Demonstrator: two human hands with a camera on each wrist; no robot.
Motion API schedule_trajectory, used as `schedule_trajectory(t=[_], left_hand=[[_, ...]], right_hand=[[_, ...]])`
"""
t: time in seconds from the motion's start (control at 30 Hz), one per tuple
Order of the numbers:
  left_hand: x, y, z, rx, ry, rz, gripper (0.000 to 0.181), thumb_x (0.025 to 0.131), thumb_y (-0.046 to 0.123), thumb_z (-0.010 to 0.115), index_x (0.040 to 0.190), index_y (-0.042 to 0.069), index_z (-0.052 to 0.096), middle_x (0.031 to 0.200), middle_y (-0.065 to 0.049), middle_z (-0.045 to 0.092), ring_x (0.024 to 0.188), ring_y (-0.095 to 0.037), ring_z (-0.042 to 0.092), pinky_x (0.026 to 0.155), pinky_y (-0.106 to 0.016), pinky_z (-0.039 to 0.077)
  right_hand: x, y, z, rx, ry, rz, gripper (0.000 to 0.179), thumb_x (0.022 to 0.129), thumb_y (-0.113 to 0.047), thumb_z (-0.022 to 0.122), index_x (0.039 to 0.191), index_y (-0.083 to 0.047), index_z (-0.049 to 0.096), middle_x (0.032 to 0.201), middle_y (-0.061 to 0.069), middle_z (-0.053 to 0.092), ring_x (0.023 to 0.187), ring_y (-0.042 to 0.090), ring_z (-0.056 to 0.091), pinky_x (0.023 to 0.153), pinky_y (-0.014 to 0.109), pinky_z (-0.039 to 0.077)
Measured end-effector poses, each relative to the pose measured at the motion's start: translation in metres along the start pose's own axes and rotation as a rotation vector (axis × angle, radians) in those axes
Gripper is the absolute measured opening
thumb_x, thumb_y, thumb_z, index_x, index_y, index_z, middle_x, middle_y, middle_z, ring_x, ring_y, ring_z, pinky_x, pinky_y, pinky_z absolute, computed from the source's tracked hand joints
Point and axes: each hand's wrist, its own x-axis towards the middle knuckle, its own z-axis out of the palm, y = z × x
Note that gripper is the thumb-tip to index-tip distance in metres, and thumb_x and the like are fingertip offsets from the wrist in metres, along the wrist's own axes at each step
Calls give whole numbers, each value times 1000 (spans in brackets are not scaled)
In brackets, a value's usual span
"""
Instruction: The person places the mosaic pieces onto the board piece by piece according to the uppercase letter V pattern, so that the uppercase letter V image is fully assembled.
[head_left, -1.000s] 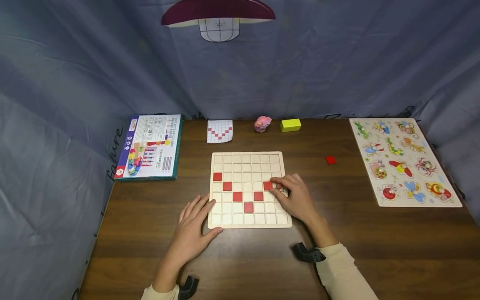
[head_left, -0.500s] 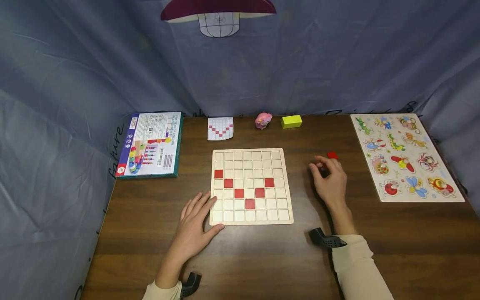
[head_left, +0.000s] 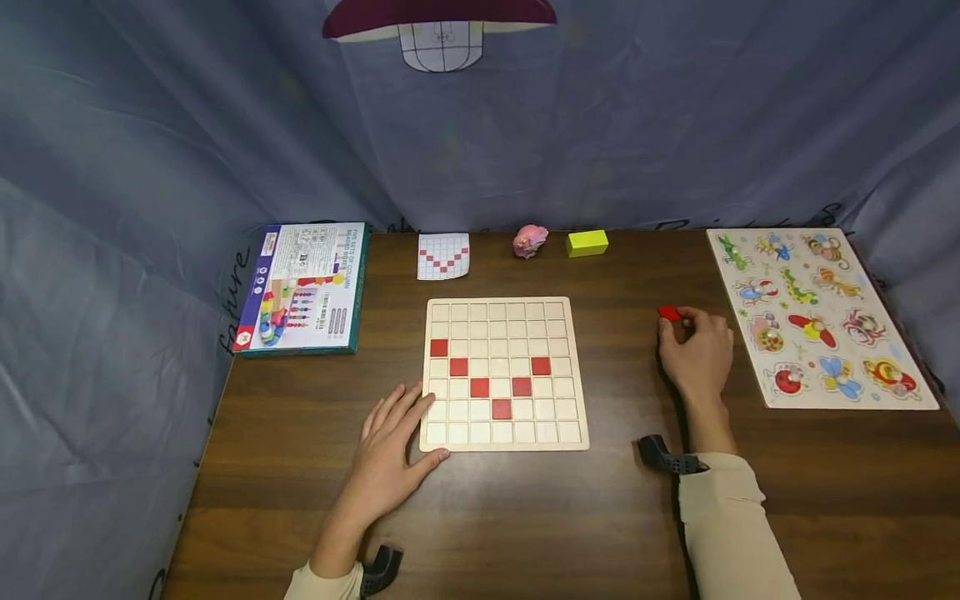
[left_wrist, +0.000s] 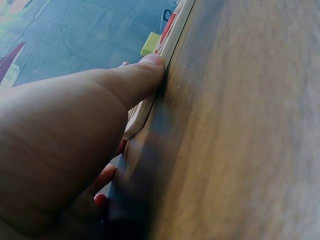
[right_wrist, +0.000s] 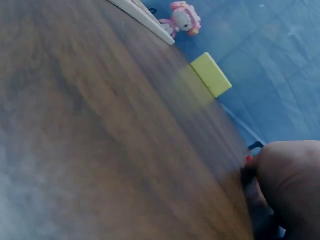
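A pale wooden grid board (head_left: 504, 307) lies mid-table, with several red squares set in its cells in a V-like line. My left hand (head_left: 386, 446) rests at the board's lower left corner, fingers spread along the left edge and thumb on the front edge. The left wrist view shows that thumb (left_wrist: 145, 75) against the board's side. Off to the right, my right hand (head_left: 697, 354) pinches a loose red square tile (head_left: 670, 312) between thumb and index finger. In the right wrist view only a sliver of red (right_wrist: 248, 159) shows beside the hand.
A printed grid card (head_left: 443, 257), a pink toy (head_left: 529, 241) and a yellow block (head_left: 587, 243) stand along the back. A boxed toy set (head_left: 300, 287) lies at left, an insect puzzle board (head_left: 821, 321) at right. Curtains hang behind and on both sides.
My right hand has left the red square on the board's right side and moved right to the loose red tile, thumb and index finger closing on it. The left hand keeps its place.
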Motion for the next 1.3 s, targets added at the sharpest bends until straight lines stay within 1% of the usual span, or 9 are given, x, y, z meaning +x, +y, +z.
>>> schedule_trajectory(t=[0.2, 0.43, 0.6, 0.67, 0.73, 0.9, 0.97, 1.1, 1.3], left_hand=[[-3, 1, 1, -6, 0, 3, 80, 85, 46, 80, 152, 16, 49, 165, -8, 38, 156, -34, 25, 125, -59, 15], [-3, 4, 3, -13, -6, 14, 80, 85, 47, 80, 153, 18, 48, 165, -7, 38, 156, -34, 26, 125, -59, 16], [0, 3, 2, -11, -8, 17, 80, 86, 46, 80, 153, 17, 48, 165, -7, 37, 156, -33, 25, 125, -59, 15], [-1, 2, 2, -9, -8, 19, 80, 86, 46, 80, 153, 17, 48, 165, -7, 37, 156, -33, 25, 125, -58, 15], [-3, 0, 2, -8, -7, 19, 80, 85, 46, 80, 153, 17, 49, 165, -6, 37, 156, -34, 25, 125, -58, 15], [-7, -3, 3, 4, 0, 24, 80, 86, 47, 80, 153, 17, 48, 165, -5, 37, 156, -34, 25, 125, -59, 16], [-8, -4, 3, 3, 7, 27, 80, 86, 47, 79, 153, 17, 48, 165, -5, 37, 156, -34, 26, 124, -59, 16], [-10, -4, 3, -3, 21, 30, 80, 85, 46, 81, 153, 17, 49, 165, -7, 38, 155, -35, 27, 124, -60, 16], [-11, -3, 3, -3, 21, 30, 80, 85, 46, 80, 152, 16, 49, 164, -7, 38, 155, -36, 27, 124, -61, 16]], right_hand=[[-2, 3, -8, 18, -43, -22, 51, 93, -15, 53, 140, 4, 55, 120, 26, 57, 121, 48, 47, 103, 58, 37], [-7, 7, -14, -27, -42, -35, 37, 101, -20, 59, 126, 7, 62, 116, 28, 56, 116, 49, 48, 99, 60, 37], [-11, 6, -9, -9, -10, -76, 34, 102, -18, 60, 125, 7, 62, 113, 30, 57, 115, 51, 50, 99, 63, 36], [-15, 4, -6, 26, -3, -112, 32, 101, -16, 62, 124, 7, 63, 110, 30, 58, 111, 50, 52, 98, 61, 37], [-21, 1, -1, 68, -9, -173, 30, 100, -13, 64, 122, 7, 63, 105, 27, 58, 103, 46, 55, 91, 52, 41], [-41, -20, 16, 190, -83, -405, 25, 92, -1, 73, 115, 6, 67, 94, 19, 59, 87, 30, 55, 77, 28, 38], [-50, -34, 23, 218, -139, -474, 26, 90, -2, 75, 114, 4, 69, 93, 16, 60, 88, 27, 55, 78, 27, 38], [-66, -57, 32, 198, -246, -543, 29, 91, -10, 76, 118, -1, 71, 93, 11, 61, 90, 24, 53, 81, 35, 39], [-71, -67, 36, 157, -285, -541, 29, 92, -10, 75, 119, -2, 71, 92, 10, 59, 89, 24, 51, 82, 42, 39]])
